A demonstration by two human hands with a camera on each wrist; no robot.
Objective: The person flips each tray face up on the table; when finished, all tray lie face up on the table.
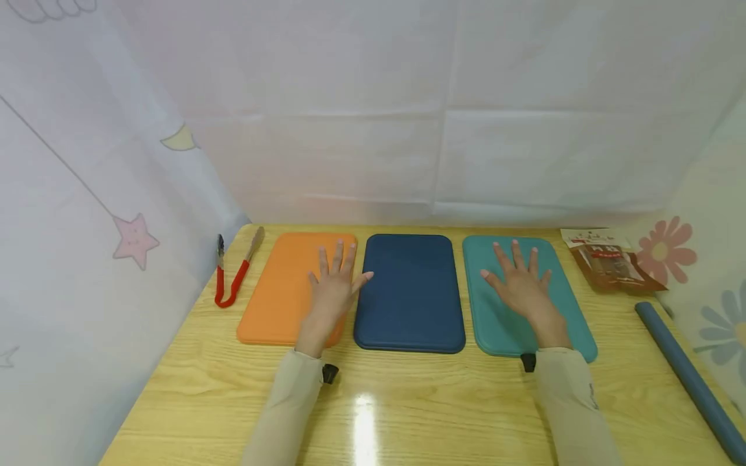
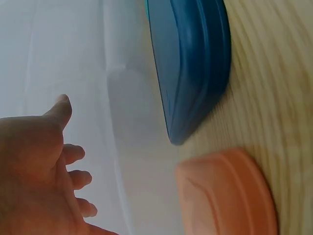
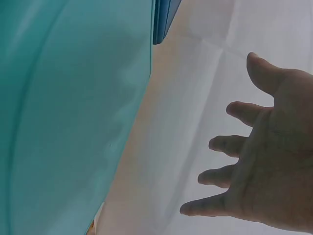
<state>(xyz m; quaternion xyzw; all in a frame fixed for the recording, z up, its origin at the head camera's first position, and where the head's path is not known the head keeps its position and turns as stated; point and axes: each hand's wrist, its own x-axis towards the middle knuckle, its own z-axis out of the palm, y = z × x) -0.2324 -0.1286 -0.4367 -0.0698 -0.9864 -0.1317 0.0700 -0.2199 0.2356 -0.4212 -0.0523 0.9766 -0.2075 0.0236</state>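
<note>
Three flat rounded boards or lids lie in a row on the table: an orange one (image 1: 280, 285), a dark blue one (image 1: 409, 294) and a teal one (image 1: 489, 323). My left hand (image 1: 332, 294) hovers over the orange one's right side, fingers spread, thumb toward the blue one. Over the teal one hovers my right hand (image 1: 524, 291), its fingers spread too. Both wrist views show the left palm (image 2: 29, 176) and right palm (image 3: 274, 161) raised clear of the surfaces, holding nothing.
Red-handled tongs (image 1: 233, 278) lie at the table's left edge. A brown snack packet (image 1: 612, 265) lies at the back right. A long grey-blue roll (image 1: 690, 382) runs along the right edge of the wooden table (image 1: 431, 414). White curtains (image 1: 361, 129) hang behind.
</note>
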